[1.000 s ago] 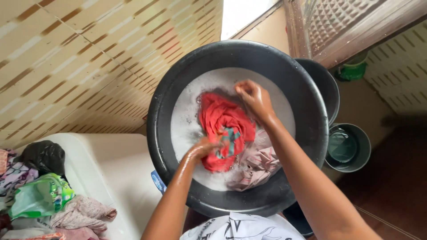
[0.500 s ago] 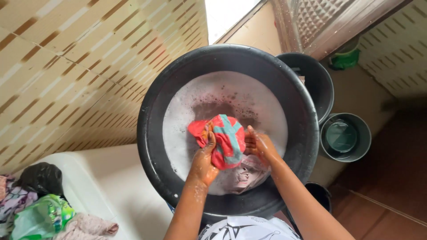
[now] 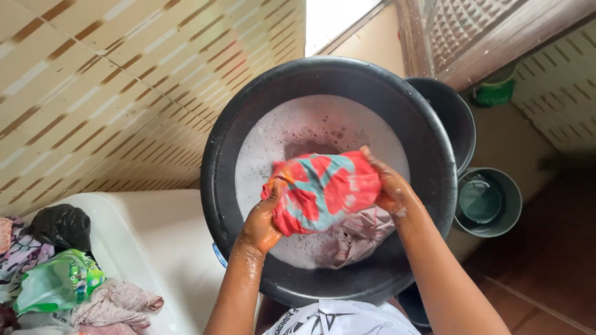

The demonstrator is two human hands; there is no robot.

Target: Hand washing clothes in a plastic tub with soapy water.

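Note:
A big black basin (image 3: 248, 105) holds soapy, foamy water. Over it I hold a wet red cloth with teal patches (image 3: 323, 189), stretched between both hands. My left hand (image 3: 261, 224) grips its left end. Its right end is gripped by my right hand (image 3: 390, 186). Under the red cloth a pale pink garment (image 3: 360, 232) lies half in the suds.
A white tub (image 3: 174, 248) at lower left holds a heap of clothes (image 3: 118, 304), a green packet (image 3: 59, 282) and a black bag (image 3: 62, 223). A second black basin (image 3: 456, 118) and a grey bucket (image 3: 490, 201) stand right. Striped tiles lie at left.
The red cloth was spread in the water, then bunched up between both hands. Now it is lifted and pulled wide, my hands farther apart.

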